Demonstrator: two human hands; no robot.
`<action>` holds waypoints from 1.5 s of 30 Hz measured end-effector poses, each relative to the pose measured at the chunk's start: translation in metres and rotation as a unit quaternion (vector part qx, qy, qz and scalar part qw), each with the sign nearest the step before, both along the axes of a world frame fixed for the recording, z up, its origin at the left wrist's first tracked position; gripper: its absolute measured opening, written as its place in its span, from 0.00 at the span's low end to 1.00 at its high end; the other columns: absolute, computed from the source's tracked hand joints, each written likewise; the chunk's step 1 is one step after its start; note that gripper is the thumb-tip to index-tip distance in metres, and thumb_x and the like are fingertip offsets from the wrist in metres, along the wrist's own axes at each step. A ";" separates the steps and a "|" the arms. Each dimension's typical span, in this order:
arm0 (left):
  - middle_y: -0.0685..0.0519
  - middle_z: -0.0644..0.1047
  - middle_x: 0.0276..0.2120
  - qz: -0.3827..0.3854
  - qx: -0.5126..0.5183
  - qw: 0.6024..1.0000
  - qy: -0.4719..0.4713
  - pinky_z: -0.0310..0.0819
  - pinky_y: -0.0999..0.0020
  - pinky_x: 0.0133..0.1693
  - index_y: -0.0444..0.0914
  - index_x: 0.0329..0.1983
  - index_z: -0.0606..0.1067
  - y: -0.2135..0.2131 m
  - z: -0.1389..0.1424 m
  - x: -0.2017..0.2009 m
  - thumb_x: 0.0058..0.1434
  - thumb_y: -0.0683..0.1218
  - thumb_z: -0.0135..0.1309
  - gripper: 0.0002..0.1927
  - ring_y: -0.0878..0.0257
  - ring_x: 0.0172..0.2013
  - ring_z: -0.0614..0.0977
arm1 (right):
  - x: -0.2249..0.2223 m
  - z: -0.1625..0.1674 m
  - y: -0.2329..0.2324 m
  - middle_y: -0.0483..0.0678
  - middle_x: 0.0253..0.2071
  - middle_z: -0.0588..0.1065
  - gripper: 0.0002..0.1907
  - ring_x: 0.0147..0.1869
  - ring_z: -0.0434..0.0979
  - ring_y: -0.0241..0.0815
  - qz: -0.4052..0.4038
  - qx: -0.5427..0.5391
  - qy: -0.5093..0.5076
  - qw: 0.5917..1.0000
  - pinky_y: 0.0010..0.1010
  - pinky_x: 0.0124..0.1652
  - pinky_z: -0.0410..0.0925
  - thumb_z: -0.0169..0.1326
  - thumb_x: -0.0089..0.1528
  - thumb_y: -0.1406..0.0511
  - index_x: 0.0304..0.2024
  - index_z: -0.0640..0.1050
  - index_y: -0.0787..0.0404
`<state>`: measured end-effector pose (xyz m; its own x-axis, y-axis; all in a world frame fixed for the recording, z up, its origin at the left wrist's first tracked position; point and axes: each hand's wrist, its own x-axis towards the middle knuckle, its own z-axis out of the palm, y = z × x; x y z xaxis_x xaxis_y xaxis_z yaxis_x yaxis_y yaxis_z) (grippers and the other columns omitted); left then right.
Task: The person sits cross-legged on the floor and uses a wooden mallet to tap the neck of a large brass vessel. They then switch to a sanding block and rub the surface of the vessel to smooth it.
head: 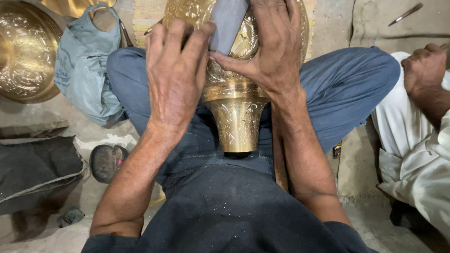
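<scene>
Brass vase (235, 117), upper centre of frame, lying in the lap with its long axis running away from the body; both hands are pressing a grey block (227, 18) against it, right hand (273, 52) fingers gripping it, left hand (174, 73) fingers curling over its near edge.

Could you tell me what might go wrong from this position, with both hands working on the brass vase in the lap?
1. The engraved brass vase lies tilted across the lap, steadied only by the hands; it could roll or slip sideways.
2. The right hand presses the grey block with fingertips at its edge, so a slip might scrape them on the relief.
3. The left hand lies close beside the block and could get rubbed.
</scene>
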<state>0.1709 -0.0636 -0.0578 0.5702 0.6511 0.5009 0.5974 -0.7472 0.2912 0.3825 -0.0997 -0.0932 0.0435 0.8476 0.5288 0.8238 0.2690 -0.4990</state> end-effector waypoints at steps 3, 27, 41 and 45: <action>0.48 0.69 0.45 0.017 0.021 0.997 0.075 0.68 0.56 0.47 0.35 0.63 0.76 -0.008 0.000 -0.003 0.69 0.38 0.61 0.19 0.54 0.45 0.71 | -0.001 0.000 0.002 0.53 0.71 0.71 0.54 0.77 0.69 0.50 0.000 0.005 0.001 1.000 0.49 0.77 0.51 0.76 0.57 0.42 0.73 0.66 0.60; 0.47 0.71 0.46 0.053 -0.013 0.998 0.010 0.69 0.54 0.49 0.38 0.62 0.75 -0.020 0.009 0.006 0.67 0.36 0.59 0.20 0.53 0.47 0.71 | -0.006 0.008 0.004 0.48 0.71 0.71 0.54 0.80 0.65 0.47 -0.014 -0.009 0.005 1.000 0.50 0.77 0.50 0.75 0.54 0.41 0.72 0.67 0.58; 0.52 0.72 0.47 0.105 0.023 0.994 0.013 0.62 0.54 0.48 0.42 0.60 0.77 -0.019 0.003 0.009 0.71 0.41 0.61 0.15 0.53 0.49 0.71 | -0.003 0.002 0.008 0.48 0.70 0.72 0.54 0.78 0.67 0.45 -0.015 -0.012 0.007 1.000 0.50 0.77 0.51 0.73 0.55 0.38 0.71 0.68 0.57; 0.52 0.73 0.49 0.105 0.034 0.994 0.009 0.61 0.54 0.49 0.44 0.61 0.78 -0.019 -0.002 0.008 0.70 0.41 0.62 0.17 0.53 0.51 0.71 | -0.003 -0.001 0.007 0.48 0.71 0.71 0.57 0.79 0.65 0.47 -0.013 0.002 -0.004 1.000 0.50 0.78 0.49 0.71 0.52 0.36 0.72 0.67 0.57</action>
